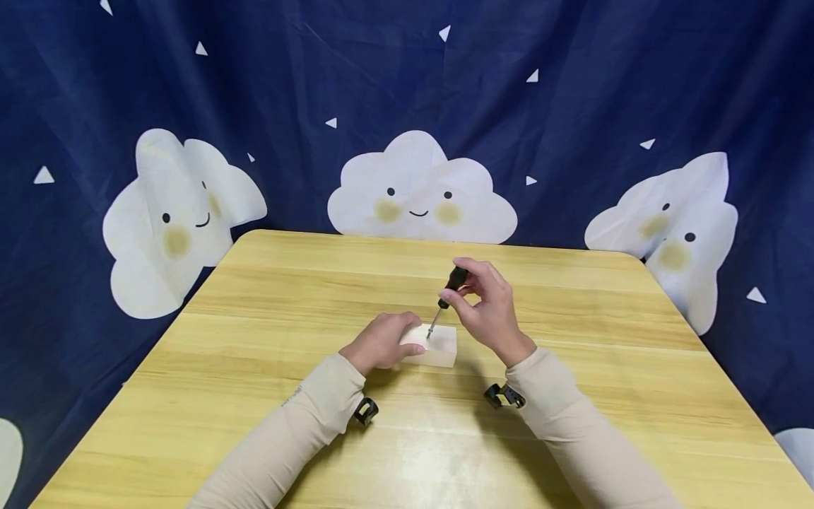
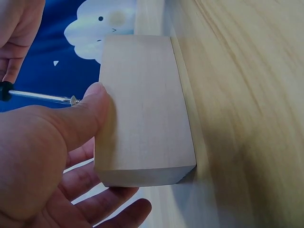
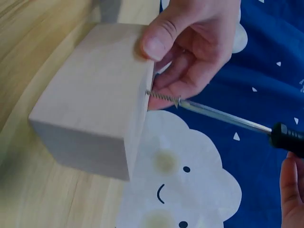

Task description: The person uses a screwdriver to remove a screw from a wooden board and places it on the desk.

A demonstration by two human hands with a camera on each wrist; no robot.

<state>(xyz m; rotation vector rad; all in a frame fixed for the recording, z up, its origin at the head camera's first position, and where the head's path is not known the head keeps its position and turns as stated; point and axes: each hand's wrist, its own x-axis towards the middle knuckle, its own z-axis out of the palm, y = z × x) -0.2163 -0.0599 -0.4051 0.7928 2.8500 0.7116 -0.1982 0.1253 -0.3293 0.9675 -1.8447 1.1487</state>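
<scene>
A pale rectangular wooden block [image 1: 446, 345] rests on the table, its long side running left to right. My left hand [image 1: 384, 341] grips its left end, thumb on the near side in the left wrist view. In my right hand [image 1: 490, 304] is a screwdriver [image 1: 456, 278] with a black handle, tilted, its shaft pointing down at the block. The right wrist view shows a threaded screw [image 3: 162, 97] between the screwdriver's tip and the block's top face. Most of the screw's thread is outside the wood. The tip meets the screw's head.
The light wooden table [image 1: 273, 311] spreads around the block on all sides. Behind it hangs a dark blue curtain [image 1: 286, 85] with white clouds and triangles. Small black camera mounts [image 1: 366, 411] sit at both wrists, close above the tabletop.
</scene>
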